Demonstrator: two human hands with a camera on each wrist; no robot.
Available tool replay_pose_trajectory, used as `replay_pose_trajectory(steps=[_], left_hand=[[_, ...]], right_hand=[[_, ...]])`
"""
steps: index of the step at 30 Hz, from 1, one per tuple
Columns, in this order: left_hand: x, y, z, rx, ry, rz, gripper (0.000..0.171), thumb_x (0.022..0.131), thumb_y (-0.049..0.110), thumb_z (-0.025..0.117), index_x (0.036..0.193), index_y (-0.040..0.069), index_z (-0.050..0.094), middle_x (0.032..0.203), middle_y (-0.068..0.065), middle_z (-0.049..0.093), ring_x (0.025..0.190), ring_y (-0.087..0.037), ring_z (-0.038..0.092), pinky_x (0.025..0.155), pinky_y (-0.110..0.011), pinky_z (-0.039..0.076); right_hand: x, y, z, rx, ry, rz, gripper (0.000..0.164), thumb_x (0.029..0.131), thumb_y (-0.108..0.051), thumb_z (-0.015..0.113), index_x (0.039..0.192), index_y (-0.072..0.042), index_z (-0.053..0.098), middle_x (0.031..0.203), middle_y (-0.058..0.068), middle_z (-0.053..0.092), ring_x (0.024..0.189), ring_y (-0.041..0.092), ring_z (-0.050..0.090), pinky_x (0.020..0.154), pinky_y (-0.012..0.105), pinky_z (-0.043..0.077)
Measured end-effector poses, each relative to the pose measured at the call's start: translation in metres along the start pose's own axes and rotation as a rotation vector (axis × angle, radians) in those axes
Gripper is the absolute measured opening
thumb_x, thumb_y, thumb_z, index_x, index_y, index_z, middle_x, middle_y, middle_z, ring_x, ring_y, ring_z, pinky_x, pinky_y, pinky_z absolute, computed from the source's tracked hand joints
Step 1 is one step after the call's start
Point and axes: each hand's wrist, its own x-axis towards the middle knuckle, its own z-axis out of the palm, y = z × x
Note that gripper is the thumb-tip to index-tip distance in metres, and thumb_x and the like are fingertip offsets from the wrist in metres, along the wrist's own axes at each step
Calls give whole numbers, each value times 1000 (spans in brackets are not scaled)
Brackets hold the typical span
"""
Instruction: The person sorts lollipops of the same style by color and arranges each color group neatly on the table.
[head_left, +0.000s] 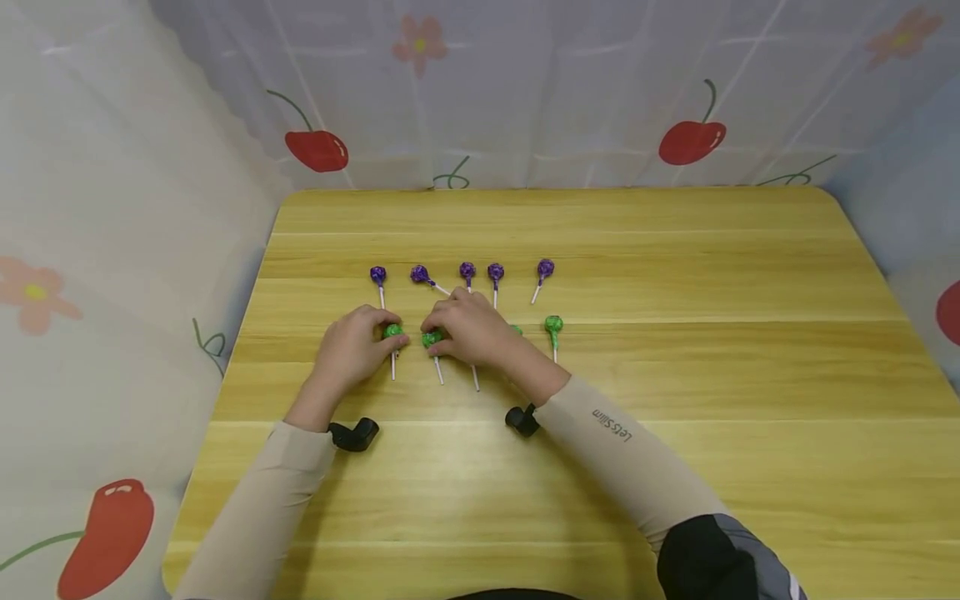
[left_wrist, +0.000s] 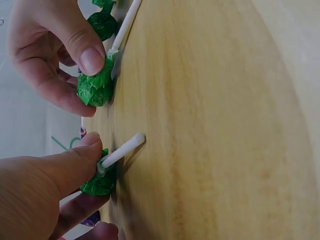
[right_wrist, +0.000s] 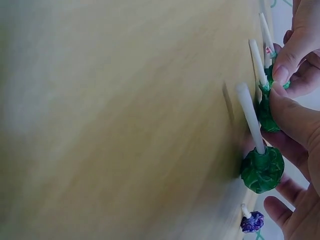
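My left hand [head_left: 351,348] pinches the head of a green-wrapped lollipop [head_left: 393,331] between thumb and fingers, its white stick pointing toward me. Just to the right, my right hand [head_left: 468,329] grips the head of a second green lollipop [head_left: 432,339]. The left wrist view shows both held heads, the left one [left_wrist: 100,184] and the right one [left_wrist: 95,89], close over the wood. Under my right hand a white stick [head_left: 476,380] pokes out, its head hidden. In the right wrist view a green lollipop [right_wrist: 262,170] lies beside my right fingers.
Several purple lollipops [head_left: 545,268] form a row farther back on the wooden table [head_left: 712,375]. Another green lollipop [head_left: 553,324] lies to the right of my right hand. Black wrist cameras [head_left: 356,434] hang below both wrists. Printed curtains [head_left: 525,100] border the table.
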Motion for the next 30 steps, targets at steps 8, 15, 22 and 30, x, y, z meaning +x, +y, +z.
replay_pose_trajectory(steps=[8,15,22,30], left_hand=[[1,1,-7,-51,-41,8,35,93,35,70,117,10,71,120,-12,68,116,-33,61,99,-52,45],[-5,-1,-24,-186,-109,8,34,92,36,71,118,14,70,115,-3,66,86,-24,53,71,-37,46],[-19,-14,-33,-220,-155,20,32,88,34,76,114,15,73,104,-5,66,72,-21,49,60,-31,43],[-29,-32,-21,-214,-175,48,27,86,33,78,108,18,74,89,-2,63,72,-18,49,63,-29,43]], right_hand=[[1,-2,-1,23,-20,26,33,89,-38,73,118,-23,73,120,-8,70,105,19,51,90,38,41],[2,-2,0,41,-3,39,32,87,-37,75,116,-22,74,118,-8,70,106,18,49,92,38,39],[1,-1,2,47,-5,50,32,86,-39,75,114,-23,74,116,-9,70,106,17,48,91,36,38],[2,-1,2,23,-6,56,32,86,-41,75,113,-25,74,115,-10,70,105,16,47,90,36,37]])
